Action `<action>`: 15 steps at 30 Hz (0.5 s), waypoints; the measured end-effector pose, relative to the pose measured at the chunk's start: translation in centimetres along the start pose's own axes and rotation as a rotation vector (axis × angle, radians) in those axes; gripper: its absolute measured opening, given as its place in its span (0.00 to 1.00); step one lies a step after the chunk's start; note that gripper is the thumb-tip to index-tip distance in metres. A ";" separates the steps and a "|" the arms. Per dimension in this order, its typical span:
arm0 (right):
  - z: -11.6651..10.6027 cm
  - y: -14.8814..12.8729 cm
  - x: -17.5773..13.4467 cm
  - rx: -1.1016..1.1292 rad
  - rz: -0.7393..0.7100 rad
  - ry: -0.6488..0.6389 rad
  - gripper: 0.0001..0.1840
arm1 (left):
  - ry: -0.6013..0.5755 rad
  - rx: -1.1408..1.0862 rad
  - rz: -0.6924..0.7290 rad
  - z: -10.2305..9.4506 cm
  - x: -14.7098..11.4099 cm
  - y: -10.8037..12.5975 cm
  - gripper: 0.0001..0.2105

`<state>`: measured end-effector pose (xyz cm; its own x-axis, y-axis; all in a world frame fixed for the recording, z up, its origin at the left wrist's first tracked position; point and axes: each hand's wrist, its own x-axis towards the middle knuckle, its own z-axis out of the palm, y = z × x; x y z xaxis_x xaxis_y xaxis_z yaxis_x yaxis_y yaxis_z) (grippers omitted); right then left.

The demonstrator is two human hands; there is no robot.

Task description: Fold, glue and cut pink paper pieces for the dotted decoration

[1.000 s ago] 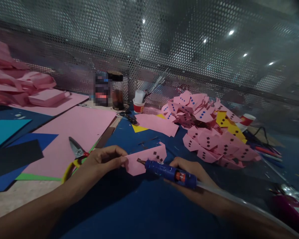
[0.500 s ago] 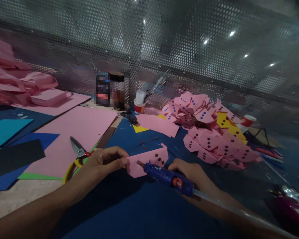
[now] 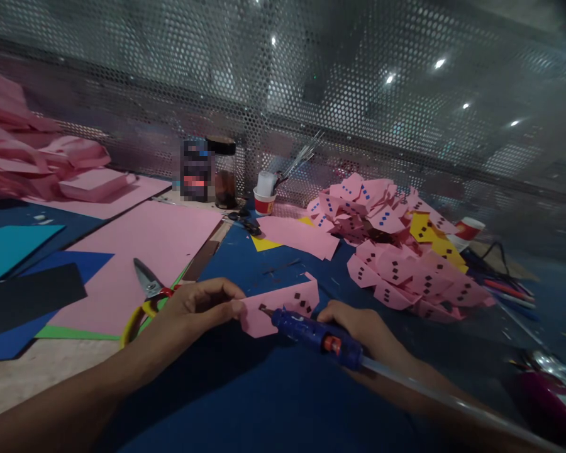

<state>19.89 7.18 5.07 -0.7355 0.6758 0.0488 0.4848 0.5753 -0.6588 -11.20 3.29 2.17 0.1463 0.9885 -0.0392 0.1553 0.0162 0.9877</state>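
Observation:
Between the thumb and fingers of my left hand (image 3: pixel 202 311) is the left end of a folded pink paper piece (image 3: pixel 264 322). Small dark diamond shapes mark the paper's right part. My right hand (image 3: pixel 358 327) is wrapped round a blue hot glue gun (image 3: pixel 306 330), partly hidden behind it. A clear glue stick (image 3: pixel 405 380) runs out of the gun's back end. The nozzle points left, over the paper's face near my left fingertips; whether it touches the paper I cannot tell.
Yellow-handled scissors (image 3: pixel 146 302) lie by my left wrist on a pink sheet (image 3: pixel 136 245). Marked pink pieces (image 3: pixel 405 277) are heaped at right. A paper cup (image 3: pixel 264 202) and a lidded jar (image 3: pixel 224 176) stand before the perforated metal wall (image 3: pixel 283 75).
The glue gun has shifted very slightly to the left across the paper. My left hand and the pink paper have hardly moved.

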 end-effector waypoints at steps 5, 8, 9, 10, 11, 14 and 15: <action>-0.3 -0.4 -0.1 -0.017 0.001 -0.004 0.12 | -0.003 -0.001 0.003 -0.1 0.0 -0.2 0.10; -0.4 -0.7 -0.2 -0.009 -0.008 0.012 0.11 | 0.004 0.023 0.008 -0.2 0.0 -0.2 0.11; -0.4 -0.7 -0.2 -0.010 -0.009 0.015 0.11 | -0.001 0.035 0.009 -0.3 0.0 -0.3 0.11; -0.4 -0.8 -0.1 -0.013 -0.008 0.017 0.12 | -0.008 0.045 0.012 -0.3 0.0 -0.3 0.11; -0.3 -0.8 -0.1 -0.020 -0.004 0.017 0.13 | -0.013 0.052 0.014 -0.3 -0.1 -0.3 0.11; -0.2 -0.8 0.0 -0.038 0.010 0.010 0.14 | -0.006 0.053 0.011 -0.2 -0.1 -0.3 0.11; -0.2 -0.8 0.0 -0.041 0.006 0.009 0.14 | 0.002 0.050 0.009 -0.2 -0.1 -0.3 0.10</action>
<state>19.62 6.81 5.72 -0.7280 0.6836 0.0517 0.5084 0.5890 -0.6281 -11.42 3.17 1.91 0.1458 0.9889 -0.0297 0.2026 -0.0005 0.9793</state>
